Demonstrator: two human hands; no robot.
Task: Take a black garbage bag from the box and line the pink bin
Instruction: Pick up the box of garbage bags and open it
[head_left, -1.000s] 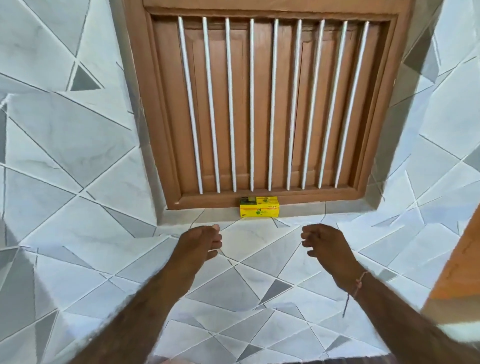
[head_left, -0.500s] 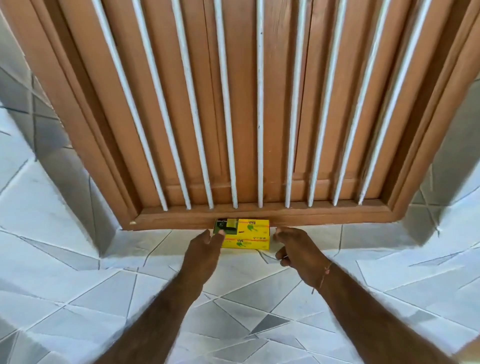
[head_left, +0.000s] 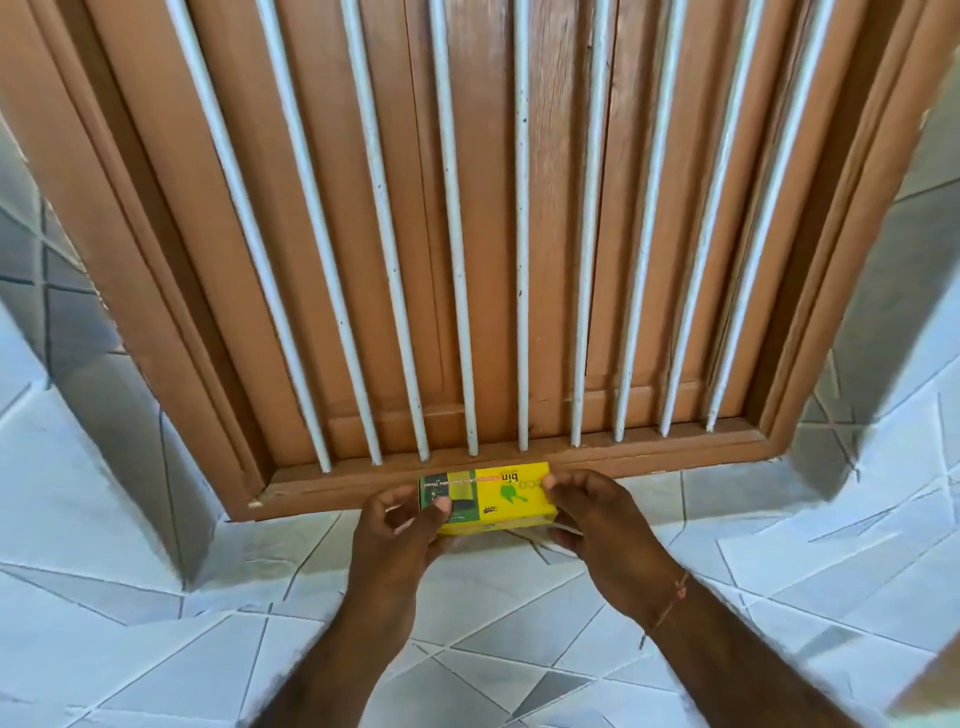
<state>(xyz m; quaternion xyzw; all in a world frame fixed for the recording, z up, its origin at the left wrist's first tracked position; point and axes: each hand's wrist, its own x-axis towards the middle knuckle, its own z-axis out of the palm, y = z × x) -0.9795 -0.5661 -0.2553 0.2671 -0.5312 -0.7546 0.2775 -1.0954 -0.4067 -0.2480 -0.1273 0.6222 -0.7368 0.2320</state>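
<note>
the yellow garbage-bag box (head_left: 498, 496) was held just in front of the wooden window frame (head_left: 597, 460), at the sill. its left end was gripped by the left hand (head_left: 400, 535), thumb on top; its right end was pinched by the right hand (head_left: 597, 525). its contents could not be seen. white bars (head_left: 452, 234) stood behind, grey-white tiles (head_left: 156, 649) below.

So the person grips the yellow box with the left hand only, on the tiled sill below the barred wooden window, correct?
Not quite: the head view shows both hands on the yellow box. The left hand grips its left end and the right hand its right end. The rest holds: it is at the tiled sill below the barred wooden window.
</note>
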